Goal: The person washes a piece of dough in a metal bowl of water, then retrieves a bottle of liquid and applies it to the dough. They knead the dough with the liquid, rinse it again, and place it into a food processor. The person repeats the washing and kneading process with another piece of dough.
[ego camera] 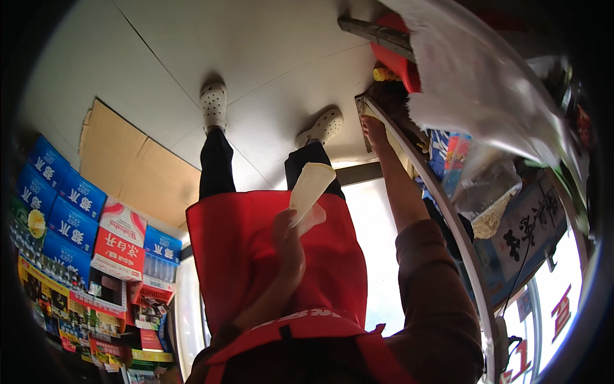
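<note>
My left hand (287, 229) holds a thin, cream-coloured, curved piece (314, 185) in front of my red apron (240, 240). A paler, see-through part hangs beside it, and I cannot tell exactly what it is. My right hand (375, 132) reaches down to the far end of a long, pale-edged counter (431, 177). Its fingers are bent at a yellowish surface just inside that edge. Whether they grip something there is hidden.
White clogs (214, 103) stand on the pale tiled floor (268, 43). Flattened cardboard (129, 153) lies left, near stacked blue drink cartons (72, 221) and a red-and-white carton (120, 237). White plastic sheeting (470, 77) hangs at right. A yellow-capped bottle (383, 74) sits by a red plastic item (395, 55).
</note>
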